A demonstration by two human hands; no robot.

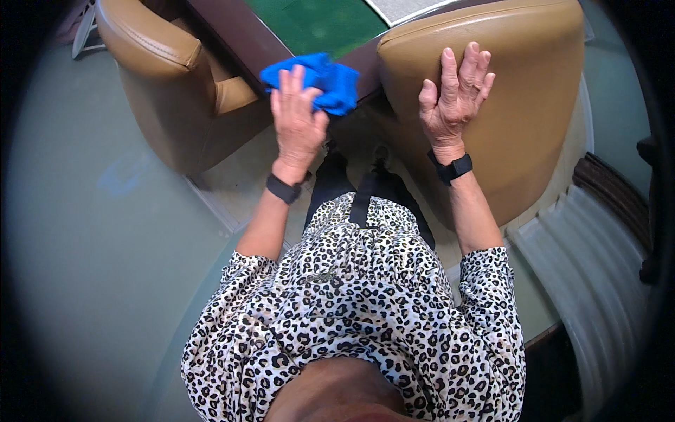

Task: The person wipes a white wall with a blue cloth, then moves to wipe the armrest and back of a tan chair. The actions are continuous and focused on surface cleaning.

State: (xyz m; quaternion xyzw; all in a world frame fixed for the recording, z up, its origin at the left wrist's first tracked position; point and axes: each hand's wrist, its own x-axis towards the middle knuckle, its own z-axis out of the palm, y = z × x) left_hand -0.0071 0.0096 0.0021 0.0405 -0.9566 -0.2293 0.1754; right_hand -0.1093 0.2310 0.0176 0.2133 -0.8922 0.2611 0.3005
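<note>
A bright blue cloth (337,87) lies bunched at the near corner of a table with a dark brown rim (240,31) and a green felt-like top (321,24). My left hand (298,118) is on this cloth, fingers pointing away from me and a little blurred. To the right, my right hand (456,97) rests with its palm on the back of a tan leather-like chair (527,105). Its fingers are spread and hold nothing. Each wrist wears a black band.
Another tan chair (163,105) stands close on the left of the table corner. A ribbed translucent sheet (590,274) curves along the right. Beyond the felt lies a grey pad with a white edge (416,9). Green-grey floor (95,237) spreads to the left.
</note>
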